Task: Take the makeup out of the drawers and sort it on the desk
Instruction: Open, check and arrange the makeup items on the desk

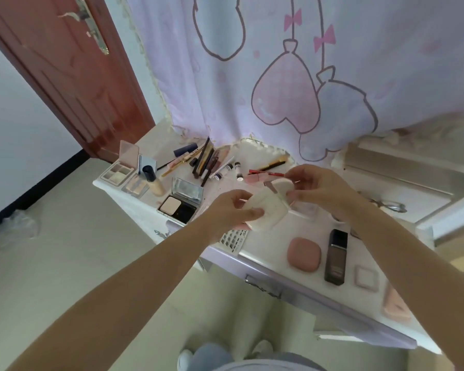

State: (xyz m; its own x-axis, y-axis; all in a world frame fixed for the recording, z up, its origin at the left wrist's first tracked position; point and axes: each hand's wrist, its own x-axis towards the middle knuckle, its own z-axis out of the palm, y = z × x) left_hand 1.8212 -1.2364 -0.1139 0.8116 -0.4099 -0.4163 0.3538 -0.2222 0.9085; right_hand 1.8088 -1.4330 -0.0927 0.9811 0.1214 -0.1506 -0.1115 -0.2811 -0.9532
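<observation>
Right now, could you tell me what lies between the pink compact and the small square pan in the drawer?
In the head view, a black rectangular bottle lies between the pink compact and square pan.

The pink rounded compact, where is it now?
The pink rounded compact lies on the desk near its front edge, just left of the black bottle, below the hands.
</observation>
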